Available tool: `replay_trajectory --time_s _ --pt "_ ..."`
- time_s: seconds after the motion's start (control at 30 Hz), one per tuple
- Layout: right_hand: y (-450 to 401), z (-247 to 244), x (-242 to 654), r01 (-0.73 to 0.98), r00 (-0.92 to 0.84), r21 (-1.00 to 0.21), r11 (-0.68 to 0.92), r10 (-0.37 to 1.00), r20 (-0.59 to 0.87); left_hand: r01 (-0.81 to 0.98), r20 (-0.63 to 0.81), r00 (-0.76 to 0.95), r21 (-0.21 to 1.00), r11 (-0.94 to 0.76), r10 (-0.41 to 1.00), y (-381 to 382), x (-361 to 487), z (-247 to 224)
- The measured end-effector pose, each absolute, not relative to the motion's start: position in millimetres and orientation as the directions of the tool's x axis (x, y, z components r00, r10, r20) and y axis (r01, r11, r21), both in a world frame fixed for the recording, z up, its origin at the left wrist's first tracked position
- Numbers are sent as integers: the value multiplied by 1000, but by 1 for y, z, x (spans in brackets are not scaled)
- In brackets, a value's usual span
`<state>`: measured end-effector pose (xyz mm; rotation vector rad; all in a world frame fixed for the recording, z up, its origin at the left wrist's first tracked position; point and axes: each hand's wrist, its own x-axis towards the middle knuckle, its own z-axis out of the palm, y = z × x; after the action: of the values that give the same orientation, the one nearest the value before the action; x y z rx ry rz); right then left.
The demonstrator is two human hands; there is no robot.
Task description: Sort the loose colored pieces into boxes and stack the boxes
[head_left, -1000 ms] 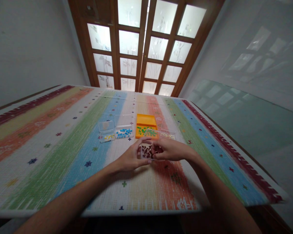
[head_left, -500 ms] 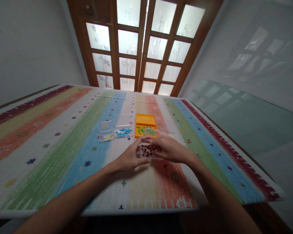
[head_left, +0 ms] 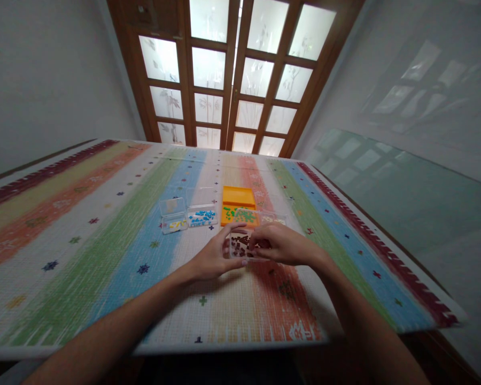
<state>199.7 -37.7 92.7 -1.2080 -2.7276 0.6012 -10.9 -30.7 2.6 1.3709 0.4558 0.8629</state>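
Small dark brown pieces (head_left: 239,245) lie in a clear plastic box (head_left: 231,250) close in front of me. My left hand (head_left: 213,258) is curved around the box's left side, with fingers at the far edge and thumb at the near edge. Over the right part of the box, my right hand (head_left: 282,244) has its fingers bent down and pressed together among the pieces. Whatever is between those fingertips is hidden. Just behind the box are green pieces (head_left: 244,215) in an orange case (head_left: 239,195) with its lid raised.
Left of the orange case stand a clear box (head_left: 202,207) of blue pieces and a smaller clear box (head_left: 172,206) with yellow pieces. Pale pieces (head_left: 273,220) lie in another clear box behind my right hand. A striped tablecloth (head_left: 104,256) covers the table.
My right hand's fingers have shifted slightly to the right in the box, uncovering more brown pieces. My left hand keeps its place on the box.
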Motion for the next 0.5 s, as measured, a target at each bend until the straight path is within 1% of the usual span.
replay_trajectory --time_s 0.17,0.27,0.37,0.5 --pt "-36 89 200 720 -659 -352 599 748 -75 -276 208 628 960 -36 750 -30 -11 3" --pt "-36 86 200 720 -647 -337 607 762 -8 -283 208 629 959 -28 749 -31 -12 4" --pt "-38 86 200 696 -654 -354 624 755 46 -294 204 630 956 -13 749 -31 -12 5" --pt "-41 87 200 700 -656 -371 611 755 6 -293 191 634 956 3 749 -31 -12 6"
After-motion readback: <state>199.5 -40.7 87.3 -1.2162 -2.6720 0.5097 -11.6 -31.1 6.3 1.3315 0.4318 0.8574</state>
